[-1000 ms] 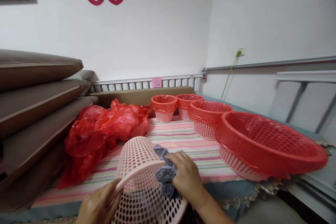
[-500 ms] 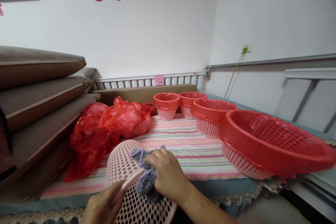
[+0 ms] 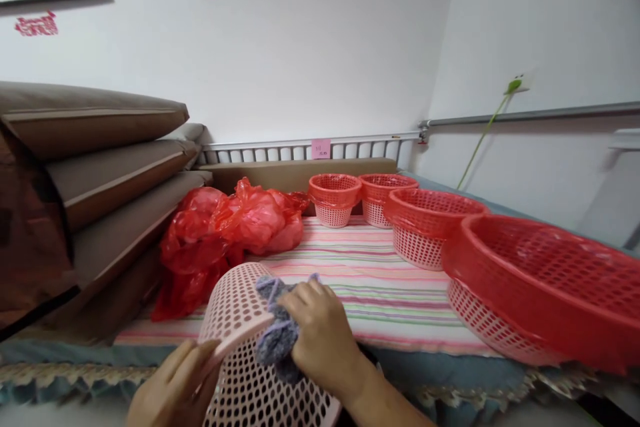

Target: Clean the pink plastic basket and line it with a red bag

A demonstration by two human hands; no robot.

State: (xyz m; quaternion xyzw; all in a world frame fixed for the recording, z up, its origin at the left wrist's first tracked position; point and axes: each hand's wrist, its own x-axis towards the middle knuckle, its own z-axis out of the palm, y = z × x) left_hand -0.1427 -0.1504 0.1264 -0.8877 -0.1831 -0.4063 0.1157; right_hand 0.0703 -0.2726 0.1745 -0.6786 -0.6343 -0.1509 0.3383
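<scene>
A pale pink perforated plastic basket (image 3: 235, 307) lies tipped on its side, its open mouth facing me. My left hand (image 3: 173, 380) grips the basket's rim at the lower left, fingers closed round it. My right hand (image 3: 320, 333) is closed on a bunched grey cloth with purple edging (image 3: 280, 340), which straddles the rim and touches the wall inside. Part of the cloth is hidden under my fingers. The basket's lower end runs out of view.
Several baskets lined with red plastic bags, such as the nearest one (image 3: 540, 280), stand in a row on the right. Crumpled red bags (image 3: 240, 220) lie on the striped sheet (image 3: 380, 300). Stacked cushions (image 3: 120, 187) rise at left. A radiator (image 3: 265, 152) runs behind.
The view has turned slightly left, so the surroundings shift rightward. My left hand sits a little further left along the rim. The right hand still presses the cloth on the rim.
</scene>
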